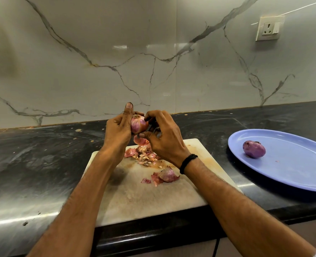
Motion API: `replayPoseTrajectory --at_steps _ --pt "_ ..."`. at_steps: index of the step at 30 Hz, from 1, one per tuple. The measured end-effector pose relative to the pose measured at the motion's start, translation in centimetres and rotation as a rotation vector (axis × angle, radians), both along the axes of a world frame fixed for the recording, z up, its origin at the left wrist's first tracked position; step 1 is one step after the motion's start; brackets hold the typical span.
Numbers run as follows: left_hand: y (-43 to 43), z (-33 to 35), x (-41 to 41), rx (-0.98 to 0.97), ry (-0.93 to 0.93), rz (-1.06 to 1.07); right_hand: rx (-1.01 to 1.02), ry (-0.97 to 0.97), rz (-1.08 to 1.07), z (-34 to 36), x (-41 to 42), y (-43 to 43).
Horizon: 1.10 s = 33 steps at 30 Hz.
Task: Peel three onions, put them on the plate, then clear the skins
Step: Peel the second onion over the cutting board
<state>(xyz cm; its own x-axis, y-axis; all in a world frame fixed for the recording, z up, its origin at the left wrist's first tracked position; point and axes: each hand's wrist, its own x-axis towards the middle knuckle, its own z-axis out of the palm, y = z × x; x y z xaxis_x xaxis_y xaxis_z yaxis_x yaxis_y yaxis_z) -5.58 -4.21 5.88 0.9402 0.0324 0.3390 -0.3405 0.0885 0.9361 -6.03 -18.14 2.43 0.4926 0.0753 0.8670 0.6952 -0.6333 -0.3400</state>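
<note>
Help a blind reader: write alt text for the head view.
The left hand holds an onion over a board strewn with skins; the right hand picks at it. A peeled onion lies on a blue plate.

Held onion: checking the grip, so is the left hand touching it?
Touching. The head view shows the left hand wrapped round the onion, thumb raised, above the cutting board.

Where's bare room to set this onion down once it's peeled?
Plate: bare everywhere right of and nearer than the peeled onion. Cutting board: bare near strip, between the skins and the counter edge. Crowded: the board's far half, where skins pile up.
</note>
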Motion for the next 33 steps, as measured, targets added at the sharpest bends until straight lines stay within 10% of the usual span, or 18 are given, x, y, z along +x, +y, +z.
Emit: replayPoseTrajectory --at_steps 33 --pt "-0.10 0.14 -0.22 -0.034 0.077 0.003 0.065 -0.079 -0.047 0.32 -0.35 0.05"
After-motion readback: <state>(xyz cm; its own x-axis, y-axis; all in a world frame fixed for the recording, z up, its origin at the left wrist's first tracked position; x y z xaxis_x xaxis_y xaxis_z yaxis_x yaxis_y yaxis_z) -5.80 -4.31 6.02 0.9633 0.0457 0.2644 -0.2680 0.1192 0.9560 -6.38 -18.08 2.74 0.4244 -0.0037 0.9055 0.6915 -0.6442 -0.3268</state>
